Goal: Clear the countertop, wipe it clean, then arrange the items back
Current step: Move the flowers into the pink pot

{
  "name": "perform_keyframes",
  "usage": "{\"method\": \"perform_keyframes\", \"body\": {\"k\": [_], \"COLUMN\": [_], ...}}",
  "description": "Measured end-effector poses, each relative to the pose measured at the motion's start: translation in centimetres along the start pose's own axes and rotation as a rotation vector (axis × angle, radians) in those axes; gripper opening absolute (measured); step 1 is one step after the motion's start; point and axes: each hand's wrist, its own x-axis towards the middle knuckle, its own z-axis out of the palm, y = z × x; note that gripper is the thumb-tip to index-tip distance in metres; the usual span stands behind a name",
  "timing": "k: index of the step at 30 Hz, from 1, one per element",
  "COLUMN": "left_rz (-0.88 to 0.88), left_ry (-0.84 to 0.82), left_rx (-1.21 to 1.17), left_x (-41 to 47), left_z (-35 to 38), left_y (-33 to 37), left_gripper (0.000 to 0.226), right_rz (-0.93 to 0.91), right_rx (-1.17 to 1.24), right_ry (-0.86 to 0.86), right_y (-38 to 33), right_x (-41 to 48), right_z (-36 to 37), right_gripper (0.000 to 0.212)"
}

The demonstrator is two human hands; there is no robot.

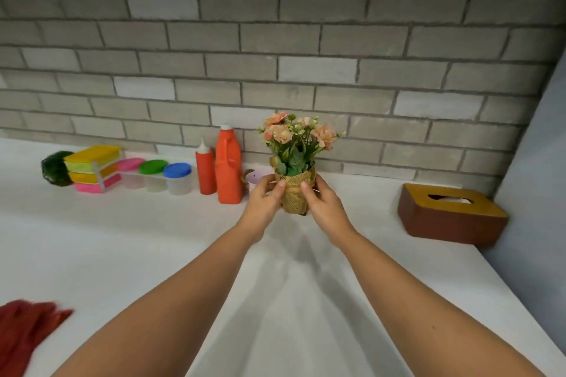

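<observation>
Both the left hand [266, 193] and the right hand [322, 196] are gripping the flower pot [294, 193] between them near the wall, so the person seems to be arranging things back on the white desk [306, 285], bottles [228, 167] standing left of the hands.

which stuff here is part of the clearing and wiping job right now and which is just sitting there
In use: flower pot, held by left hand and right hand; countertop.

Just sitting: tissue box, orange bottle, red squeeze bottle, lidded tubs, sponges, red cloth.
</observation>
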Motion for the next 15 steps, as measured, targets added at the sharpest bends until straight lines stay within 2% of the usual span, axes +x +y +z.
{"method": "perform_keyframes", "body": {"k": [9,15], "left_rz": [-0.04,-0.065], "left_ry": [0.114,0.173], "left_rx": [0.028,0.031], "left_x": [-4.6,-5.3], "left_z": [-15.4,-22.3], "left_y": [1.2,0.8], "left_gripper": [0.033,0.03], "right_rz": [-0.005,0.019], "right_rx": [0.071,0.083], "right_ry": [-0.114,-0.159], "right_y": [-4.1,-5.1], "right_x": [-2.9,-2.9], "right_z": [14.6,21.6], "right_gripper": [0.036,0.035]}}
